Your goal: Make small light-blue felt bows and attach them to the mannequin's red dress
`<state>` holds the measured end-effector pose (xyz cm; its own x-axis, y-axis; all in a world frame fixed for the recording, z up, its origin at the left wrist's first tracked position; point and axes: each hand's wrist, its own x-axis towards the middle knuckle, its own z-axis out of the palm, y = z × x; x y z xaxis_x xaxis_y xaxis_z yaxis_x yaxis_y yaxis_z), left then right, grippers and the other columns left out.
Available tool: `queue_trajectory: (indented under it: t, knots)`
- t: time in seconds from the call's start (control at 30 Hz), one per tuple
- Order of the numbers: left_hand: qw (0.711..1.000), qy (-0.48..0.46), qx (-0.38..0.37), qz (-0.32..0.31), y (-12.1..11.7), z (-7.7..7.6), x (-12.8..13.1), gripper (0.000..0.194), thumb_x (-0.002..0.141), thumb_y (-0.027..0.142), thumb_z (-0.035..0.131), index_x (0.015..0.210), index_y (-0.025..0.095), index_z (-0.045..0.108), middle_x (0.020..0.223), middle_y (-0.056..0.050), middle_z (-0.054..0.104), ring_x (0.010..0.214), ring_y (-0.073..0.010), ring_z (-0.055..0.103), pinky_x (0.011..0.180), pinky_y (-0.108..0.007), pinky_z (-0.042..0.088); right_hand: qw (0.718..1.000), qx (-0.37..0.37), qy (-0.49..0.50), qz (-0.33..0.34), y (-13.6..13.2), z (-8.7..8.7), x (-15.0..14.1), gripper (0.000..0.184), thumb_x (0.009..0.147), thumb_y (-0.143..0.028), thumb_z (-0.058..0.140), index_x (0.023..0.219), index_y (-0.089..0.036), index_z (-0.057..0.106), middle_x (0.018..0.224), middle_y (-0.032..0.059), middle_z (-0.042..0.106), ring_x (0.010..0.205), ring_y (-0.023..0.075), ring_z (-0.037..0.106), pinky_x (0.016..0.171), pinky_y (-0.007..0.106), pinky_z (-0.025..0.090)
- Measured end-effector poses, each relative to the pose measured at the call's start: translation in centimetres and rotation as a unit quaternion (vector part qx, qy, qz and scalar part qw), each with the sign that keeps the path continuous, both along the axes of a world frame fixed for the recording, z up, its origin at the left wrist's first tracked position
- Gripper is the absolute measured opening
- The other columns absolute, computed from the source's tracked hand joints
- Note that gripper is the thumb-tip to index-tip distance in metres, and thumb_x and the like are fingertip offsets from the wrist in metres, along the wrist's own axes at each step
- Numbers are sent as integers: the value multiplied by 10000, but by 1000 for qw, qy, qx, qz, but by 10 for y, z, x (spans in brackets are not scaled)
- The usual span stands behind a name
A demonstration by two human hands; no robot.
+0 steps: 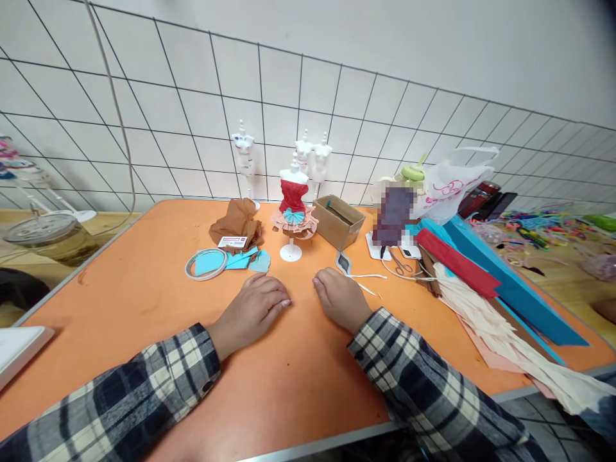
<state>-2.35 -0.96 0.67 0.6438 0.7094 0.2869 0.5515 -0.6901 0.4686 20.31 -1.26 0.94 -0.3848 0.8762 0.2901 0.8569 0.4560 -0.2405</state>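
My left hand (pixel 255 311) rests palm down on the orange table (pixel 289 398), its fingers loosely bent and nothing visible in it. Across a small gap, my right hand (pixel 341 298) lies with its fingers curled into a loose fist; no object shows in it. Beyond both hands stands a small white dress form (pixel 291 250) wearing a red bodice (pixel 293 194) and a ruffled pink skirt (pixel 305 222) with a blue bow (pixel 294 217). A roll of tape (pixel 190 272) lies around blue paper (pixel 208 262) past my left hand. Near my right hand is a small grey-and-white item (pixel 343 263) with white strips.
Crumpled brown paper (pixel 235 218) and an open cardboard box (pixel 339 224) flank the form. Bare white dress forms (pixel 244 151) stand behind. To the right are scissors (pixel 400 264), a cable, a red folded sheet (pixel 457 263), cream crepe paper (pixel 481 314) and a plastic bag (pixel 447 186).
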Motion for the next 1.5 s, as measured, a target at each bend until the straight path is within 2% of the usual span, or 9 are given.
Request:
queue_trajectory:
  t: [0.1, 0.17, 0.3, 0.4, 0.53, 0.67, 0.97, 1.2, 1.5]
  knots:
    - [1000, 10, 5, -3, -2, 1, 1, 273, 950, 283, 433, 862, 222, 684, 908, -49, 674, 926, -222, 576, 1001, -408, 281, 988, 21, 80, 127, -2, -1, -1, 324, 933, -384, 525, 1181, -184, 588, 1068, 88, 689, 968, 204, 621, 860, 325, 447]
    - [1000, 8, 6, -4, -3, 0, 2, 265, 951, 274, 430, 867, 219, 676, 905, -47, 674, 922, -216, 577, 1014, -412, 273, 981, 24, 79, 176, -2, -4, -4, 291, 908, -396, 575, 1115, -205, 649, 989, 66, 721, 911, 201, 635, 849, 332, 442]
    - [1000, 5, 11, -6, -3, -3, 0, 246, 955, 262, 426, 892, 220, 660, 906, -36, 680, 929, -205, 580, 1032, -422, 256, 984, 22, 53, 170, -1, -10, -6, 240, 960, -309, 504, 908, -227, 723, 824, 26, 743, 774, 171, 645, 769, 311, 429]
    - [1000, 16, 14, -3, -2, -3, 0, 264, 969, 264, 405, 885, 215, 650, 908, -26, 676, 939, -196, 579, 1037, -428, 258, 987, -13, 25, 160, 0, -9, -3, 289, 989, -292, 432, 1020, -220, 710, 834, 31, 744, 779, 165, 653, 746, 293, 439]
    - [1000, 3, -1, 4, -2, -4, 1, 276, 983, 275, 393, 873, 206, 636, 898, -22, 670, 921, -181, 577, 995, -399, 322, 990, 15, 59, 124, -1, -4, -1, 477, 970, -410, 458, 1382, -171, 482, 1178, 101, 678, 1051, 209, 609, 887, 330, 444]
    - [1000, -12, -8, 2, -2, -8, 2, 270, 986, 275, 392, 861, 199, 620, 875, -28, 661, 893, -178, 577, 944, -379, 364, 978, 49, 91, 178, -1, -9, -5, 392, 925, -452, 542, 1212, -199, 631, 1033, 72, 720, 934, 202, 617, 879, 338, 423]
    - [1000, -1, 25, 12, -6, -8, 7, 248, 979, 287, 433, 911, 228, 664, 899, -11, 682, 912, -178, 591, 1008, -427, 322, 982, 64, 92, 153, -5, -11, -9, 229, 948, -337, 539, 888, -224, 729, 742, 17, 704, 729, 165, 549, 727, 306, 367]
    - [996, -39, 13, 74, 0, -16, 6, 411, 956, 307, 474, 1354, 208, 503, 1052, -83, 664, 993, -214, 573, 900, -382, 458, 989, 74, 124, 24, 11, -1, 31, 154, 901, -259, 612, 1004, -196, 707, 811, 25, 723, 773, 170, 574, 745, 282, 406]
    - [992, 55, 108, -29, 6, -12, 48, 207, 921, 315, 502, 1039, 179, 606, 1361, -97, 557, 1282, -271, 442, 1061, -449, 366, 998, 27, -53, -8, 20, -14, 50, 188, 930, -312, 558, 918, -235, 729, 848, 37, 720, 863, 199, 547, 763, 298, 375]
